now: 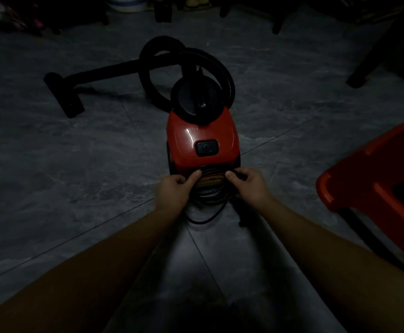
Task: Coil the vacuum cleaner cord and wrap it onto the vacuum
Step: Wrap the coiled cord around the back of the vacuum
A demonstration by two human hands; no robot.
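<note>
A red canister vacuum (pixel 202 138) with a black switch stands on the grey tiled floor in a dim room. Its black hose (pixel 222 66) loops behind it, and the wand and floor nozzle (pixel 64 92) lie to the left. The black cord (pixel 210 195) is gathered in several loops against the vacuum's near end, with one loop trailing on the floor. My left hand (pixel 174 188) grips the left side of the coil, thumb on top. My right hand (pixel 251 186) grips the right side the same way.
A red plastic stool (pixel 374 174) stands close at the right. Dark furniture legs (pixel 362 75) and a pale round container (pixel 126 4) line the far edge. Grey floor tiles (pixel 76 164) spread to the left and toward me.
</note>
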